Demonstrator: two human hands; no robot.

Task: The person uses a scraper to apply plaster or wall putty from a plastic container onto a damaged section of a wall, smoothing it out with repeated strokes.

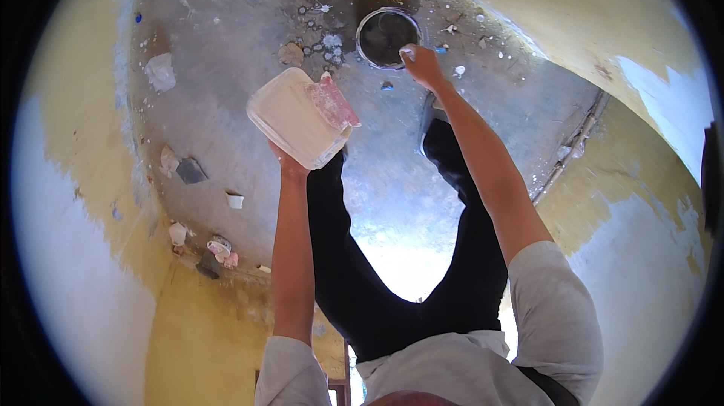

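Observation:
My left hand (288, 159) is wrapped round the near end of a pale, cream-coloured rectangular tray or board (283, 116), held up over the floor. Across its right side lies a flat pink piece (333, 103) smeared with white; its kind does not show clearly. My right hand (424, 67) reaches out to the right edge of a round bucket (359, 40). The inside of the bucket looks dark. The fingers of this hand are closed, with something small and whitish at their tips that I cannot make out. Whether they touch the bucket's rim is unclear.
White splatters and crumbs cover the far floor (249, 36). A crumpled whitish sheet (160, 72), a grey fragment (191, 171) and pinkish-white scraps (222, 250) lie at the left. Yellow walls with white patches (641, 248) surround me. A pole (571, 147) lies along the right wall.

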